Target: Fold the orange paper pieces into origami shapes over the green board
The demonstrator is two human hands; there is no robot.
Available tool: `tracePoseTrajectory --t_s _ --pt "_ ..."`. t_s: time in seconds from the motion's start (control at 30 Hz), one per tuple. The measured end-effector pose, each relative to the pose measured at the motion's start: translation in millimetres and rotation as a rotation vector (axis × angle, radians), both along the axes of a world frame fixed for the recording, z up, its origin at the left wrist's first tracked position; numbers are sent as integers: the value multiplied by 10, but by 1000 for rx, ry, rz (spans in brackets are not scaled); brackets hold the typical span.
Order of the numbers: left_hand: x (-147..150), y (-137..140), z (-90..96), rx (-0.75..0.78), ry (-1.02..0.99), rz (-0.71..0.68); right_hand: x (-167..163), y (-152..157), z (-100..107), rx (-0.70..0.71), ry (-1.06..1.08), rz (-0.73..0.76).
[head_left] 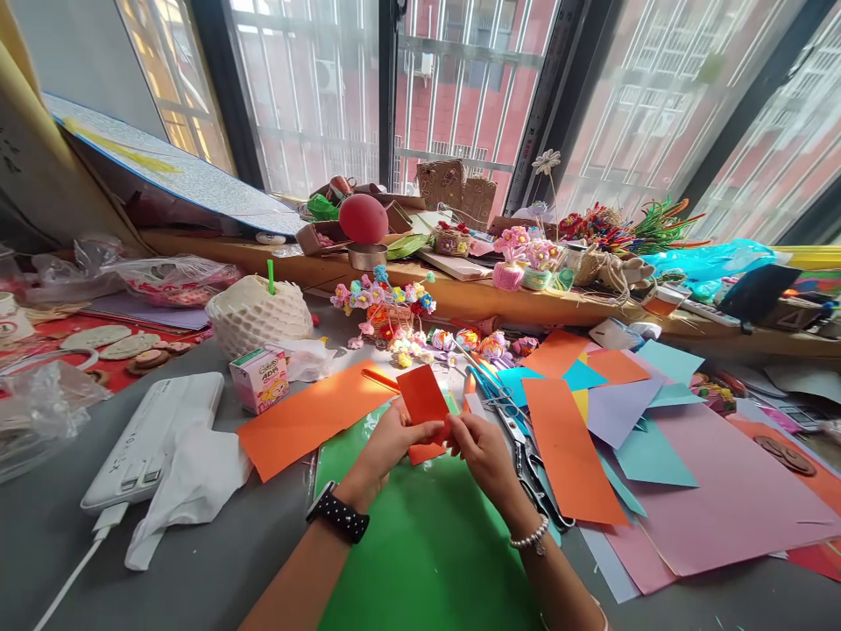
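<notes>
A small folded piece of orange paper (424, 399) is held up between both hands, above a green mat (420, 535). My left hand (389, 443) grips its left side, thumb across the front. At its lower right corner, my right hand (478, 445) pinches the edge with thumb and fingertips. Part of the paper hangs below the thumbs. Left of my hands lies a long orange sheet (315, 416); on the right is another orange strip (568, 451). Scissors (529, 464) lie beside my right forearm, partly under paper. An orange pen-like stick (379, 379) rests behind my left hand.
Sheets of pink paper (736, 491) and other colours spread on the right. On the left are a white power bank (158, 434) with a cable, a crumpled tissue (197, 478), a small carton (260, 380) and a foam-netted coconut (259, 315). Craft flowers (385, 307) stand behind.
</notes>
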State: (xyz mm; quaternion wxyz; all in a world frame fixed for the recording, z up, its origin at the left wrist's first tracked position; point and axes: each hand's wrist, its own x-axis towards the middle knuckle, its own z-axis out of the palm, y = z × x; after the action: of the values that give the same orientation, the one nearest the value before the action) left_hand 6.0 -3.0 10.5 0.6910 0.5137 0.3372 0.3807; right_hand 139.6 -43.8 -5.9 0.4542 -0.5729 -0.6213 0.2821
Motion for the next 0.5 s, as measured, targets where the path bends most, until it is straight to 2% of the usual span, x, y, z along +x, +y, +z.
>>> tracePoseTrajectory --t_s 0.1,0.2,0.5 --pt "1 -6 -3 8 12 59 -20 -8 -15 -7 -37 72" --pt "-2 -12 -12 15 -4 42 -38 -23 -5 -2 -45 75" --pt "-5 -55 96 -5 60 159 -44 -28 -7 -72 137 149"
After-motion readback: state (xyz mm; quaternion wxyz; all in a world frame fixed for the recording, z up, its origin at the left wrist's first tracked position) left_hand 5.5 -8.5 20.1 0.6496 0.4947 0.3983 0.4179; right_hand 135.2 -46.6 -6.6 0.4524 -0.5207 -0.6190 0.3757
